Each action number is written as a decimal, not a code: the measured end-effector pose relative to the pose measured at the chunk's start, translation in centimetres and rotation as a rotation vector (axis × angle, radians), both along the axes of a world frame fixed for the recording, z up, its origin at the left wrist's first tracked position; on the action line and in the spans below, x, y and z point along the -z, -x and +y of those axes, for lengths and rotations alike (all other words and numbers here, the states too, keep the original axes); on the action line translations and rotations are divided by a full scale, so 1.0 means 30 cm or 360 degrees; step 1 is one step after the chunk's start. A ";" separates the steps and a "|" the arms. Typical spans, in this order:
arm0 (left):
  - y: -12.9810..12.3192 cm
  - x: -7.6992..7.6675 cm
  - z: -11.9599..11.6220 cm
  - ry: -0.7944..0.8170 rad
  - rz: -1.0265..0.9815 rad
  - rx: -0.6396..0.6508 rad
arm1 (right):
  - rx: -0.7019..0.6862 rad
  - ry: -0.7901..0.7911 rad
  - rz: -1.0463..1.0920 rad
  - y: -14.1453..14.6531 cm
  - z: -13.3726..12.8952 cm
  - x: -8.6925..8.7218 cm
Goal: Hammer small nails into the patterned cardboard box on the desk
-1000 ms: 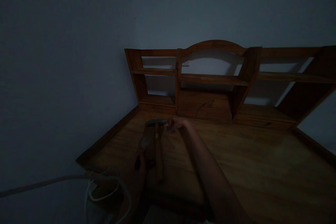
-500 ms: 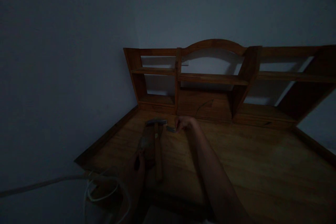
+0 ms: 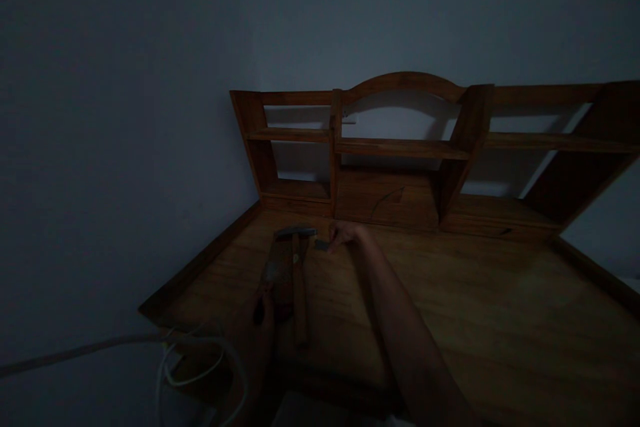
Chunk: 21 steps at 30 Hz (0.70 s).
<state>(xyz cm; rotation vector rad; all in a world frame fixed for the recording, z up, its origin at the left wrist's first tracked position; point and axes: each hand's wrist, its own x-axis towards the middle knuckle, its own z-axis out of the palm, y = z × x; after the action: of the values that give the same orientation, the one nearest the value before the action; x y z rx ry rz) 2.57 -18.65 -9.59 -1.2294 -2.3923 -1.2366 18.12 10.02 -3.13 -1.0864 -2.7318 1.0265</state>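
In dim light, my right hand [image 3: 344, 233] is closed in a pinch on a small dark flat piece [image 3: 322, 245], held low over the wooden desk top. Just left of it lies a hammer [image 3: 299, 300], its metal head pointing to the far side and its wooden handle towards me. A dark brownish flat thing [image 3: 283, 273] lies partly under the hammer; I cannot tell its kind. My left hand [image 3: 255, 320] is at the near left, its fingers curled by a pale patch [image 3: 271, 271]. What it grips is too dark to make out.
A wooden shelf unit [image 3: 400, 147] with an arched top stands along the back of the desk [image 3: 450, 293]. White cable loops [image 3: 195, 380] hang at the near left, and a thicker cord [image 3: 90, 348] crosses from the left. Walls close off the left and back.
The view has shifted slightly, so everything sits a little further left. My right hand still pinches the flat piece, which appears turned a little. My left hand is nearly unchanged.
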 end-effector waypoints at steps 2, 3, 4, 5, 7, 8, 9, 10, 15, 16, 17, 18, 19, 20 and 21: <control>0.000 0.003 -0.001 0.0013 -0.0018 -0.0012 | 0.0003 0.0035 -0.0013 0.001 0.010 0.011; -0.001 0.004 -0.001 0.0026 -0.0036 -0.0022 | 0.0002 0.0059 -0.0025 -0.001 0.018 0.018; -0.002 0.004 -0.001 0.0033 -0.0046 -0.0038 | 0.0003 0.0078 -0.0028 -0.004 0.028 0.025; -0.003 0.003 -0.001 0.0037 -0.0048 -0.0052 | 0.0004 0.0094 -0.0028 -0.008 0.038 0.034; -0.006 0.000 -0.001 0.0038 -0.0035 -0.0056 | 0.0011 0.0120 -0.0021 -0.018 0.060 0.053; -0.007 -0.002 -0.001 0.0037 -0.0029 -0.0056 | 0.0017 0.0128 -0.0013 -0.023 0.070 0.062; -0.008 -0.004 -0.001 0.0035 -0.0026 -0.0055 | 0.0022 0.0133 -0.0006 -0.026 0.079 0.070; -0.009 -0.007 -0.001 0.0028 -0.0023 -0.0056 | 0.0024 0.0135 -0.0001 -0.028 0.086 0.077; -0.007 -0.013 -0.005 -0.0004 0.0023 0.0009 | 0.0017 0.0117 -0.0024 -0.013 0.092 0.082; -0.006 -0.012 -0.005 0.0004 0.0028 0.0016 | 0.0020 0.0111 -0.0029 -0.009 0.090 0.080; -0.005 -0.009 -0.005 0.0015 0.0030 0.0009 | 0.0025 0.0105 -0.0031 -0.006 0.087 0.077; -0.005 -0.006 -0.004 0.0020 0.0030 -0.0009 | 0.0029 0.0100 -0.0031 -0.005 0.085 0.074; -0.004 -0.004 -0.003 0.0017 0.0028 -0.0020 | 0.0031 0.0097 -0.0028 -0.005 0.083 0.073; -0.005 -0.003 -0.002 0.0004 0.0023 -0.0023 | 0.0030 0.0096 -0.0021 -0.007 0.082 0.072; -0.006 -0.003 -0.001 -0.0010 0.0018 -0.0016 | 0.0027 0.0096 -0.0013 -0.010 0.083 0.073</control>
<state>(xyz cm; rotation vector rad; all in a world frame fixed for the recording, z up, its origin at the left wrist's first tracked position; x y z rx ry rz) 2.75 -18.68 -9.49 -1.2175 -2.3819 -1.2304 18.41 12.50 -5.32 -1.1226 -2.7094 1.1116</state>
